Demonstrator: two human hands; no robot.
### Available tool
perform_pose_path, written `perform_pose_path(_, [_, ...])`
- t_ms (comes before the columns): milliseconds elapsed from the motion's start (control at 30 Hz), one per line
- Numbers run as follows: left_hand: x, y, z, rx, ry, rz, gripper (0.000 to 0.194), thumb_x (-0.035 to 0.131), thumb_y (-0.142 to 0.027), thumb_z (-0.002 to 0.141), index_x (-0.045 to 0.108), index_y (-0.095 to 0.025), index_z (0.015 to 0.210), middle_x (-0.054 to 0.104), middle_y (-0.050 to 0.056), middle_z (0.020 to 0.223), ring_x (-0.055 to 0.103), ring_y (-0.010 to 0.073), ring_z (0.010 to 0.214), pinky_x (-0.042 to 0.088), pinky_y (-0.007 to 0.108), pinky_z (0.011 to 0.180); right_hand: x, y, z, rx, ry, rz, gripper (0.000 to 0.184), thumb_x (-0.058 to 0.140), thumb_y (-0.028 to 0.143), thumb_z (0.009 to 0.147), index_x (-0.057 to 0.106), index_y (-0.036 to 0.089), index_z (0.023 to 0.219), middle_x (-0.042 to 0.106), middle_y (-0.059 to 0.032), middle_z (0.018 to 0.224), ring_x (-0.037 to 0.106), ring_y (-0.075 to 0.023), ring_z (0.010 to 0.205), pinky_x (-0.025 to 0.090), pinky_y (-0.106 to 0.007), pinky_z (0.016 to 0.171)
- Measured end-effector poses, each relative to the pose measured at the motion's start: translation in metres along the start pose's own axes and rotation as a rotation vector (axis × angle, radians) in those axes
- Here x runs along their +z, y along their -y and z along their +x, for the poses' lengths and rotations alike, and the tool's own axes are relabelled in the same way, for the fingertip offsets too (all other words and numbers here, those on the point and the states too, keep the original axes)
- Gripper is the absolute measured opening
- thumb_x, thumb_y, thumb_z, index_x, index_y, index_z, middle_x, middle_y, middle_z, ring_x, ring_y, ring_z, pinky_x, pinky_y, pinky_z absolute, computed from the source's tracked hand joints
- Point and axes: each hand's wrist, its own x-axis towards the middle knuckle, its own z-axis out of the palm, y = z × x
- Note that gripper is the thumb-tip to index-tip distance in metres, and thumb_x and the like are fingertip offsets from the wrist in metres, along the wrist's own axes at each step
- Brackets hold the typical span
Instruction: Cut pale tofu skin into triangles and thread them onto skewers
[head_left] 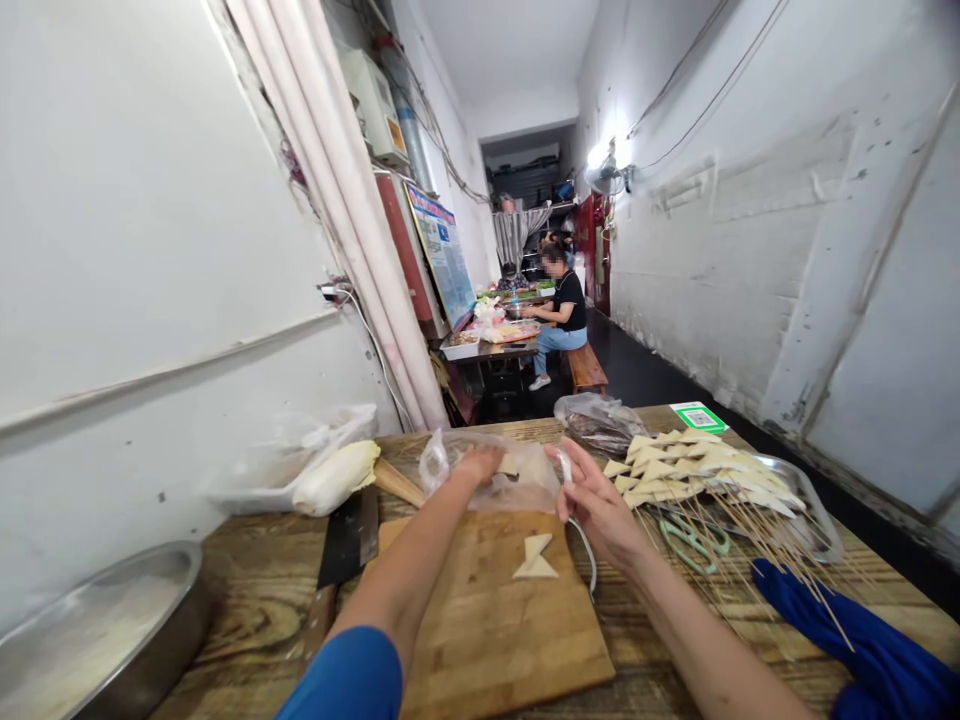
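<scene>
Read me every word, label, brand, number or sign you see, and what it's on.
No wording is legible.
Green-and-white QR-code card: any lettering too small to read.
Blue-headed poster board: heading and print too blurred to read.
Yellow label on the wall box: too small to read.

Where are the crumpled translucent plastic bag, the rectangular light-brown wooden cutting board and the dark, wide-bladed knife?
Crumpled translucent plastic bag (532, 484): head view, its side.
Rectangular light-brown wooden cutting board (499, 630): head view, its bare top.
Dark, wide-bladed knife (345, 545): head view, its blade.
</scene>
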Motion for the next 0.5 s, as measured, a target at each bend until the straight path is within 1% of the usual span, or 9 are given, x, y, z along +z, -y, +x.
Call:
perform_pose_path(67, [0.004,-0.003,0.003,0.004,0.003,0.037,0.061,0.067,-0.011,0.061,0.05,-0.019,0.119,0.054,0.015,0.121,0.042,0.0318,0.118,0.027,0.052,0.098,0.0,0.001,-0.001,0.011,-0.005,-0.012,0.051,0.058,0.028,0.077,0.043,0.034,0.126,0.043,-0.0059,0.135,0.048,-0.0036,0.05,0.039,-0.022,0.05])
perform_pose_path(100, [0.005,-0.005,0.004,-0.003,0.003,0.05,0.058,0.066,-0.01,0.062,0.05,-0.018,0.117,0.054,0.016,0.121,0.041,0.0319,0.119,0.027,0.052,0.098,0.0,0.001,-0.001,0.018,-0.009,-0.021,0.051,0.058,0.028,0.077,0.044,0.033,0.125,0.045,-0.006,0.133,0.048,-0.0038,0.049,0.039,-0.022,0.049])
perform_pose_path(200, [0.008,-0.004,0.006,-0.047,0.028,0.066,0.057,0.067,-0.011,0.061,0.051,-0.014,0.116,0.053,0.019,0.121,0.047,0.0313,0.113,0.035,0.046,0.093,-0.002,-0.001,-0.001,0.035,-0.027,-0.044,0.05,0.059,0.028,0.076,0.045,0.032,0.124,0.049,-0.0063,0.129,0.048,-0.0041,0.048,0.038,-0.022,0.048])
perform_pose_path(300, [0.005,0.004,0.003,-0.093,0.072,0.07,0.05,0.066,-0.014,0.061,0.054,-0.012,0.11,0.061,0.019,0.106,0.057,0.0285,0.097,0.04,0.042,0.087,-0.006,-0.006,0.0,0.047,-0.045,-0.063,0.05,0.059,0.028,0.075,0.045,0.03,0.123,0.049,-0.0069,0.13,0.048,-0.0044,0.049,0.038,-0.022,0.049])
perform_pose_path(367, [-0.001,0.008,-0.002,-0.113,0.075,0.073,0.042,0.063,-0.017,0.065,0.056,-0.014,0.107,0.064,0.016,0.1,0.059,0.0273,0.093,0.039,0.043,0.088,-0.008,-0.011,0.001,0.032,-0.06,-0.088,0.051,0.059,0.029,0.075,0.044,0.03,0.124,0.043,-0.007,0.135,0.048,-0.0047,0.05,0.04,-0.023,0.051])
perform_pose_path(433, [-0.011,0.008,-0.008,-0.128,0.053,0.075,0.04,0.061,-0.019,0.067,0.056,-0.016,0.107,0.064,0.015,0.102,0.058,0.0281,0.096,0.037,0.045,0.09,-0.008,-0.016,0.002,0.01,-0.074,-0.132,0.054,0.057,0.029,0.076,0.04,0.031,0.127,0.036,-0.0068,0.14,0.049,-0.0048,0.053,0.042,-0.024,0.054])
perform_pose_path(500, [-0.027,0.005,-0.017,-0.149,0.003,0.079,0.039,0.06,-0.019,0.069,0.057,-0.015,0.108,0.062,0.018,0.107,0.054,0.0311,0.103,0.035,0.048,0.091,-0.007,-0.019,0.002,0.002,-0.08,-0.192,0.057,0.055,0.028,0.077,0.036,0.032,0.13,0.029,-0.007,0.144,0.05,-0.0046,0.054,0.044,-0.024,0.057])
